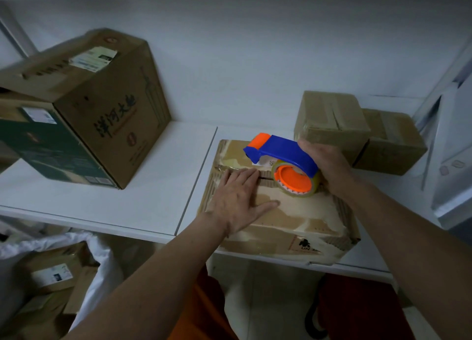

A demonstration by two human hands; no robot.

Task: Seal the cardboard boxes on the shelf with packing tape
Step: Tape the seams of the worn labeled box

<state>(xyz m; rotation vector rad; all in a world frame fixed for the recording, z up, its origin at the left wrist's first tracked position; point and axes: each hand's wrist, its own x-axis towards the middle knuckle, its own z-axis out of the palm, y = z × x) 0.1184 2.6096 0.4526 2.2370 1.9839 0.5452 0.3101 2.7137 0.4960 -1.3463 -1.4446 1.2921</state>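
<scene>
- Nearest me, my left hand [237, 202] lies flat with fingers spread on the top of the worn cardboard box [278, 219], just left of the tape dispenser [283, 161]. It presses the flaps down and pinches nothing.
- That box sits at the front edge of the white shelf [153, 186], directly under the dispenser. Its skin is torn and peeling, with old tape scraps, so I judge it soft, fairly light and easy to crush. I would steady it with a flat palm on the flaps, not by squeezing its sides.
- The centre seam [265, 178] shows as a dark slit between my fingertips and the roll, not yet covered there.
- My right hand [329, 166] has its grip curled round the rear of the blue-and-orange dispenser, whose clear tape roll [296, 184] rests on the box top. The plastic body looks stiff and light; the curved blue back is the place to hold it, away from the cutter end.
- Behind the dispenser, to its right, two small cardboard boxes [332, 122] stand touching each other.
- Well left of the dispenser, a large printed carton [102, 104] leans tilted on another box.
</scene>
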